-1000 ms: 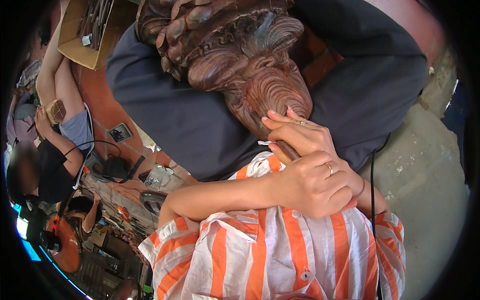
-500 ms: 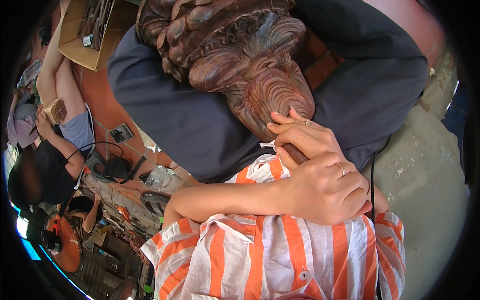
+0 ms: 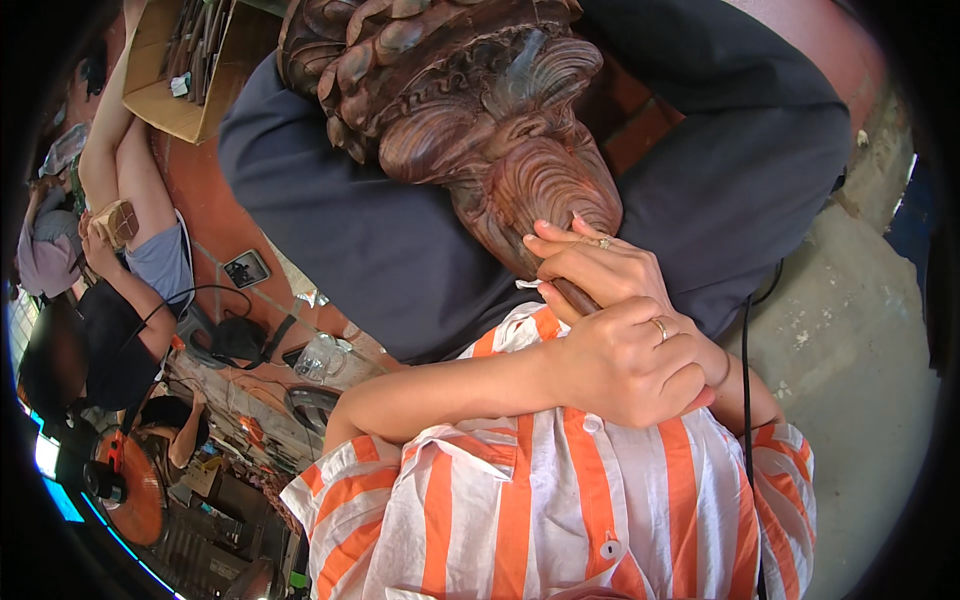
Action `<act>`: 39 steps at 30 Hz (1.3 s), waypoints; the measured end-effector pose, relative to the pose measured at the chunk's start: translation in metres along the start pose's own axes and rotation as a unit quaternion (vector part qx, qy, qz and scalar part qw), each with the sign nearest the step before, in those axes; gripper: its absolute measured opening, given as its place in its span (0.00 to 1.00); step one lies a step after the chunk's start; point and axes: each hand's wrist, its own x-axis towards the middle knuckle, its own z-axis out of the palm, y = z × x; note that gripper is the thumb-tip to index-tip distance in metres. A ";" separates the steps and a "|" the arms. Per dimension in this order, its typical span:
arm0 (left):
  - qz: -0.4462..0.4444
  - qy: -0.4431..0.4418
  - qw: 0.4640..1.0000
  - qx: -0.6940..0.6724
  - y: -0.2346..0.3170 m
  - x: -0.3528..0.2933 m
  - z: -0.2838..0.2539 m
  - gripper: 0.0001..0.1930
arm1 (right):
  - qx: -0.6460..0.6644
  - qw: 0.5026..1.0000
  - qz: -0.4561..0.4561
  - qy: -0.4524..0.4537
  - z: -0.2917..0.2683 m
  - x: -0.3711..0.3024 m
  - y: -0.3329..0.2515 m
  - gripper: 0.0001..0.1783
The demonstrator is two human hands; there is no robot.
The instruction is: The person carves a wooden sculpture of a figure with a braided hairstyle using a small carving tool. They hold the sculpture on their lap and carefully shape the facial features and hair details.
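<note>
A dark reddish-brown wood carving point(image 3: 545, 190), cut with swirling grooves and rounded curls, lies across my lap between my legs. My left hand point(image 3: 632, 362) is closed in a fist around the brown wooden handle point(image 3: 577, 297) of a slim tool. Farther forward, my right hand point(image 3: 600, 268) holds the same tool between thumb and fingers, with its fingertips resting on the grooved near end of the carving. The tool's working tip is hidden under the right hand, so its kind cannot be told. A small white scrap point(image 3: 527, 284) shows beside the right thumb.
At the upper left, a cardboard box point(image 3: 175, 118) holds several long thin tools. A seated person point(image 3: 95, 335) on the left holds a small wooden block point(image 3: 115, 224). A phone point(image 3: 246, 268) lies on the red tiles. A black cable point(image 3: 746, 400) hangs by my right arm.
Both hands have shifted slightly left and upward with the tool, still gripping it. The carving appears moved very slightly left in view.
</note>
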 end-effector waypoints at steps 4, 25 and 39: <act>0.054 -0.037 0.998 -0.009 -0.005 -0.004 -0.005 0.13 | -0.012 1.000 -0.009 0.007 0.004 -0.003 0.003 0.12; 0.126 -0.052 0.990 -0.035 -0.003 -0.004 -0.002 0.14 | 0.011 0.995 -0.017 0.097 0.001 -0.005 -0.006 0.19; 0.008 -0.031 0.999 -0.018 0.008 0.004 -0.006 0.17 | -0.032 0.998 -0.048 -0.032 -0.013 -0.015 0.002 0.18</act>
